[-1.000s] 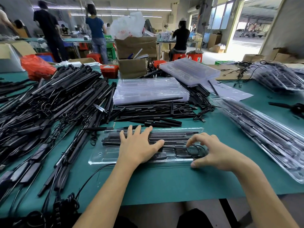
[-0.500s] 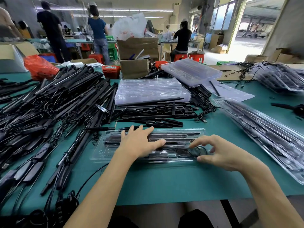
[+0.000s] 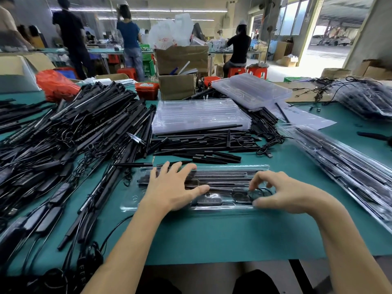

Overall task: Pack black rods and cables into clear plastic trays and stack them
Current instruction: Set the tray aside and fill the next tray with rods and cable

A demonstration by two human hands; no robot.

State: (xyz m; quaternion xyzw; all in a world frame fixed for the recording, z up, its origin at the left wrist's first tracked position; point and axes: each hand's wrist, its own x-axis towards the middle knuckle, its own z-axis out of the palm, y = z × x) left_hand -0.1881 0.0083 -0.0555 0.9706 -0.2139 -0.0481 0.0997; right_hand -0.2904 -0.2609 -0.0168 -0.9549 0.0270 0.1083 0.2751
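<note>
A clear plastic tray (image 3: 132, 201) lies on the green table in front of me. Black rods (image 3: 229, 177) lie lengthwise in its slots, and a coiled black cable (image 3: 257, 193) sits in its right end. My left hand (image 3: 171, 187) rests flat on the tray's left half, fingers spread and thumb pointing right. My right hand (image 3: 286, 194) arches over the coil, with curled fingertips on its far side and the thumb at the tray's front edge.
A big heap of black rods and cables (image 3: 74, 134) fills the left side. Loose rods (image 3: 201, 145) lie behind the tray, with a stack of empty clear trays (image 3: 199, 115) beyond. Filled trays (image 3: 339, 162) are stacked at the right. People work at the back.
My right hand's fingers have shifted a little around the coil at the tray's right end. My left hand has stayed flat on the tray.
</note>
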